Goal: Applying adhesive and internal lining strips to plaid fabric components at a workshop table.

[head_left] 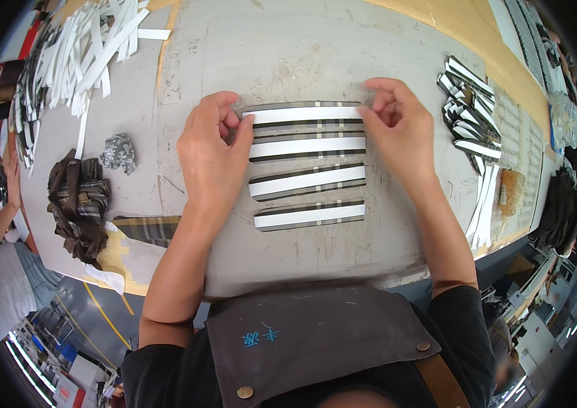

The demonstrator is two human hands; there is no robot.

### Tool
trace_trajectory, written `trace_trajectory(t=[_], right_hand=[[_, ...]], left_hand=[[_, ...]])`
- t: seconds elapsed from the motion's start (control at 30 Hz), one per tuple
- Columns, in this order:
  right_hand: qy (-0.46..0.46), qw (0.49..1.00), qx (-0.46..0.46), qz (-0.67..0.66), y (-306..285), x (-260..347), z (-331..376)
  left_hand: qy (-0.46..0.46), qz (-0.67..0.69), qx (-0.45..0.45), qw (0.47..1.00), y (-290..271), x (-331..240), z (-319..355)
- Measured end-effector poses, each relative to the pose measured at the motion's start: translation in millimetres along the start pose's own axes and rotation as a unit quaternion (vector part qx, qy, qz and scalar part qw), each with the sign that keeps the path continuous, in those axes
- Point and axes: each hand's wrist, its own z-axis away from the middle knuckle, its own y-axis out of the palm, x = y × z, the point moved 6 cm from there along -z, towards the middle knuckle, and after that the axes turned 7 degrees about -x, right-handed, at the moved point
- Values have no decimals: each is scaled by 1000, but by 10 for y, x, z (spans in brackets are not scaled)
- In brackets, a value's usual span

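Note:
Several plaid fabric strips in dark and grey tones lie in a column, each with a white strip laid along it. At both ends of the farthest white strip (pixel 302 115) are my hands. My left hand (pixel 215 149) has its thumb tip on the left end, its curled fingers apart from the thumb. On the right end rests the thumb of my right hand (pixel 400 129), with the other fingers bent and raised. Neither hand is closed around anything. Nearer me lie the second white strip (pixel 305 147), the third (pixel 305 181) and the nearest (pixel 309 215), all untouched.
A heap of loose white strips (pixel 91 51) covers the far left of the table (pixel 288 258). Bundled dark plaid fabric (pixel 78 204) and a grey patterned scrap (pixel 119 154) sit at left. On the right are piled black-and-white strips (pixel 468 112) and a tan block (pixel 511 192). Another person (pixel 10 265) stands at left.

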Motion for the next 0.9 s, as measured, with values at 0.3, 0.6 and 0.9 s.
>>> trace_trajectory(t=[0.3, 0.6, 0.9], right_hand=[[-318, 946, 61, 9, 220, 524, 255], [-413, 901, 103, 83, 512, 628, 422], [-398, 906, 108, 95, 499, 640, 436]], left_hand=[[-10, 18, 0, 1000, 17, 55, 6], [-90, 94, 4, 991, -130, 40, -39], [260, -71, 12, 963, -198, -243, 237]])
